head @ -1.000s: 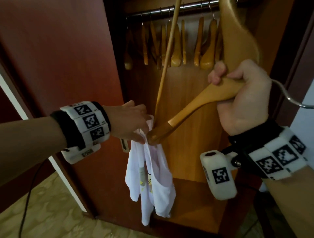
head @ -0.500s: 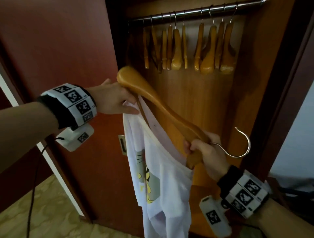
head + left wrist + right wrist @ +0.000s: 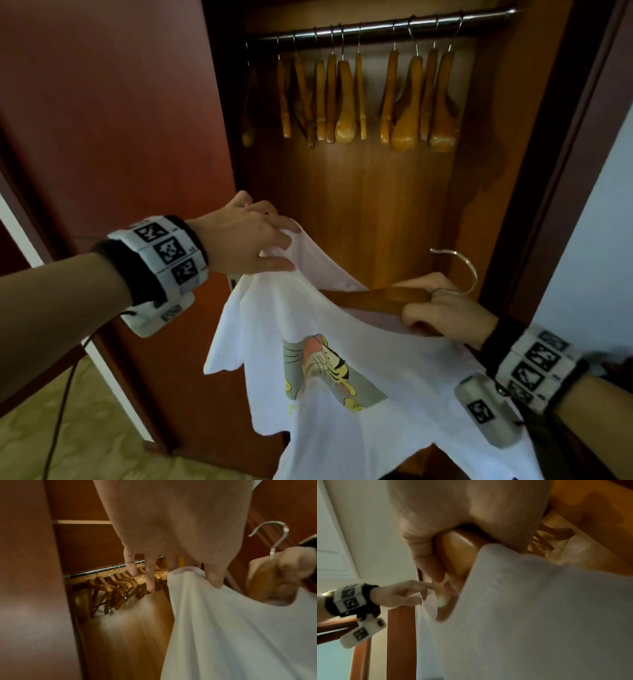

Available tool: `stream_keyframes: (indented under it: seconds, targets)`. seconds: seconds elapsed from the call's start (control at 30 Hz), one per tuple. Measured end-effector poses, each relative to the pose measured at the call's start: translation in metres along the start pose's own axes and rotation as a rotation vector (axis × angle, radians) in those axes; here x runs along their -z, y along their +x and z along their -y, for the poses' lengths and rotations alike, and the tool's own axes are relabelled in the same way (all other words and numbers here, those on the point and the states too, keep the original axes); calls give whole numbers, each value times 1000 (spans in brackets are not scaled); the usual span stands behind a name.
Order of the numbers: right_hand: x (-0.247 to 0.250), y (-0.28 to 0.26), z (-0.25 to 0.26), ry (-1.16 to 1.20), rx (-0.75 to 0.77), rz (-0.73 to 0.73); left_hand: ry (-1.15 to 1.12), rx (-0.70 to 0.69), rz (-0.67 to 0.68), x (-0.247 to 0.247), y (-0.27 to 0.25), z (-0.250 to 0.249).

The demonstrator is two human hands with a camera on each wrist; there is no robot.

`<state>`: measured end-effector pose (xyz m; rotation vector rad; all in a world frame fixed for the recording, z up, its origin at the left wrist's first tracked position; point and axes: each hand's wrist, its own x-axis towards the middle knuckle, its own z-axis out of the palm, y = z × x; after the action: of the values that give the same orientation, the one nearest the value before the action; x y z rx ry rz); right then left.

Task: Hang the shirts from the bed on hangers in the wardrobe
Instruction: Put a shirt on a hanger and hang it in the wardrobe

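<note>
open wardrobe (image 3: 376,205) with empty wooden hangers (image 3: 346,99) on rail, left hand (image 3: 246,236) pinched white printed t-shirt (image 3: 342,359) shoulder, right hand (image 3: 445,311) gripped wooden hanger (image 3: 376,298) inside collar

My head camera looks forward and down from just outside the open wardrobe (image 3: 370,205), with the rail of hangers (image 3: 346,92) across the top of the frame and both hands low in the middle. My left wrist camera sits tight behind the left hand (image 3: 171,527) facing into the wardrobe, catching the same hangers at centre left and the right hand at the right edge. My right wrist camera looks steeply up past the right hand (image 3: 462,520), very close, sharing the white shirt (image 3: 530,615) and showing the left hand at the left edge.
</note>
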<state>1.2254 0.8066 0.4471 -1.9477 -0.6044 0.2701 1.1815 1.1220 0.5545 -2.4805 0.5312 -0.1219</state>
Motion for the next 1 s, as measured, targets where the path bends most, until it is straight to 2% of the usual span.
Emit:
stream_keyframes:
  seconds: [0.07,0.17,0.33,0.37,0.43,0.5,0.57,0.67,0.73,0.83,0.93,1.0]
  targets:
    - [9,1,12,76,-6,-47,-3,-45,-24,0,2,-11]
    - [26,5,35,127,43,6,-58,-124,-127,1,7,-24]
    - [40,18,64,70,33,64,-90,-154,-98,3,24,-44]
    - [42,20,68,52,32,77,-185,-170,-106,2,25,-45]
    - [44,21,74,23,42,97,-546,-189,-184,-3,24,-46]
    - [46,20,77,-8,48,111,-878,-134,-285,-8,25,-50]
    - [44,21,80,-35,41,122,-977,-52,-338,-9,29,-60]
    - [40,24,88,-59,46,136,-831,77,-358,-14,45,-84]
    - [41,27,92,-85,61,148,-735,194,-432,-13,58,-99]
    - [44,24,92,-132,81,131,-767,362,-511,-8,73,-110]
    - [60,15,78,-257,139,34,-784,433,-494,-3,78,-108]
    - [76,6,57,-334,97,3,-807,477,-476,-3,77,-99]
